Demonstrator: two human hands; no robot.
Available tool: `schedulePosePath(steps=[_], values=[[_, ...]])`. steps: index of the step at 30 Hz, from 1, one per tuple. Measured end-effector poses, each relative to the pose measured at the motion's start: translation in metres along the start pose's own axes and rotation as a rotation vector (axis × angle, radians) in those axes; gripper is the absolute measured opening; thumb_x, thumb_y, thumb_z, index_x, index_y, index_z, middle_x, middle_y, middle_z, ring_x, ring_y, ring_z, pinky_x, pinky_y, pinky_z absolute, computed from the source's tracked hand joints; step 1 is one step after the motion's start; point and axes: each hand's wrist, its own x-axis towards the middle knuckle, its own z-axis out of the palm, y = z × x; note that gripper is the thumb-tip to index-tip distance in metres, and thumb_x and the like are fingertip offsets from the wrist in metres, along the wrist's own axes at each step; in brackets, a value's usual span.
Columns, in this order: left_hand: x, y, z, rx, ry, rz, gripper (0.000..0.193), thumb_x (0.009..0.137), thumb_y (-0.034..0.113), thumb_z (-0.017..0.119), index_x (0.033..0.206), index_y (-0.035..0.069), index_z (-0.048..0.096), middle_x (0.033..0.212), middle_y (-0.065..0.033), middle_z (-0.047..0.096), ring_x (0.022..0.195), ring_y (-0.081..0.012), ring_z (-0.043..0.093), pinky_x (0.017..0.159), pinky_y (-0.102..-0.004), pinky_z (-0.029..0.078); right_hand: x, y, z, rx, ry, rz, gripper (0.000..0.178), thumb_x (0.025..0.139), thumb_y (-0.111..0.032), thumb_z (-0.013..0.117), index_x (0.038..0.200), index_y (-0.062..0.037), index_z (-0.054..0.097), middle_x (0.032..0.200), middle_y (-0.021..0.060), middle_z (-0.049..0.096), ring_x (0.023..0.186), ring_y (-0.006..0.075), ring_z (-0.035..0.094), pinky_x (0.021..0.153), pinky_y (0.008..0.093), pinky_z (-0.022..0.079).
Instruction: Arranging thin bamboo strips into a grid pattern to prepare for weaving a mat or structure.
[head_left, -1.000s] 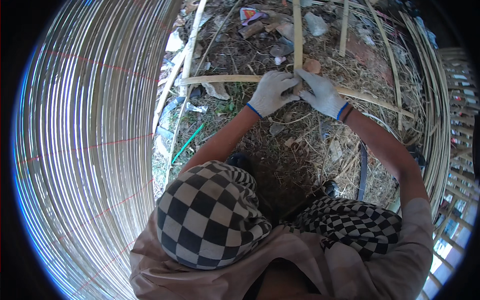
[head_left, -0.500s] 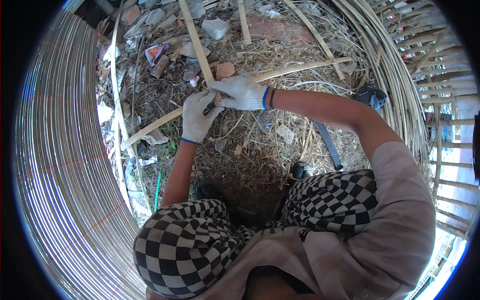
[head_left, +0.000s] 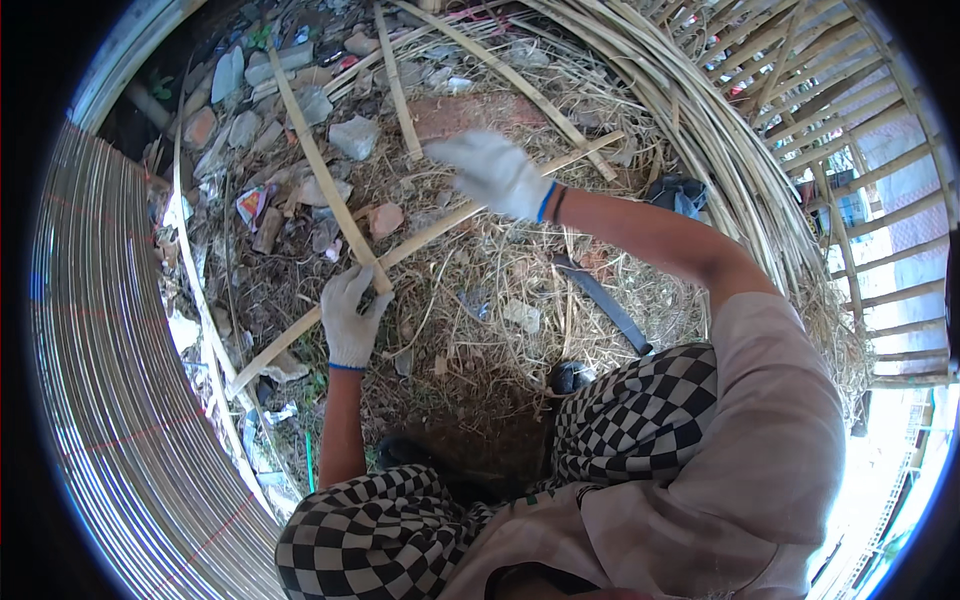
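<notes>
Left hand (head_left: 352, 318) in a white glove, grip clenched on the long bamboo strip (head_left: 440, 228) where a second strip (head_left: 325, 180) crosses it, seemingly pinning the crossing against the straw-littered ground (head_left: 480, 330). Right hand (head_left: 492, 172) also gloved, hovering above the long strip's far stretch, blurred; cannot tell its grip. Dark blade (head_left: 608, 305) lies by the knee.

Matt split-bamboo strips (head_left: 420, 240) (rough-edged), white knit cloth gloves (head_left: 352, 318).
</notes>
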Motion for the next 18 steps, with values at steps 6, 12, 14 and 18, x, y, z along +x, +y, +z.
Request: schedulePosePath(steps=[6, 12, 14, 18], values=[[-0.002, 0.003, 0.0, 0.011, 0.02, 0.002, 0.053, 0.073, 0.016, 0.088, 0.121, 0.006, 0.067, 0.119, -0.0149, 0.067, 0.112, -0.0361, 0.061, 0.099, -0.0474, 0.046, -0.094, 0.189, -0.126, -0.528, 0.497, 0.983, 0.051, 0.087, -0.019, 0.067, 0.136, -0.009, 0.055, 0.121, 0.0222, 0.063, 0.118, 0.0412, 0.059, 0.101, 0.0488, 0.046], [0.004, 0.006, 0.007, -0.005, 0.033, 0.017, 0.053, 0.071, 0.013, 0.088, 0.12, 0.006, 0.067, 0.118, -0.0146, 0.067, 0.111, -0.0363, 0.061, 0.098, -0.0475, 0.047, -0.236, 0.278, -0.194, -0.564, 0.163, 1.503, 0.048, 0.092, -0.032, 0.056, 0.131, -0.0039, 0.062, 0.123, 0.025, 0.069, 0.116, 0.0406, 0.067, 0.098, 0.0498, 0.053], [0.007, 0.008, 0.014, -0.019, 0.037, 0.017, 0.053, 0.071, 0.013, 0.088, 0.119, 0.006, 0.067, 0.118, -0.0145, 0.067, 0.111, -0.0361, 0.061, 0.098, -0.0475, 0.047, -0.256, 0.286, -0.204, -0.524, 0.113, 1.387, 0.049, 0.093, -0.041, 0.053, 0.119, -0.0025, 0.071, 0.12, 0.0271, 0.068, 0.116, 0.0423, 0.065, 0.098, 0.0508, 0.052], [0.0, 0.004, -0.003, 0.03, 0.033, 0.0, 0.053, 0.07, 0.011, 0.088, 0.119, 0.006, 0.067, 0.118, -0.0141, 0.067, 0.111, -0.0357, 0.061, 0.098, -0.0475, 0.047, -0.219, 0.257, -0.178, -0.461, 0.179, 1.41, 0.054, 0.091, -0.047, 0.052, 0.114, -0.0037, 0.074, 0.12, 0.0267, 0.068, 0.116, 0.0425, 0.065, 0.098, 0.051, 0.051]])
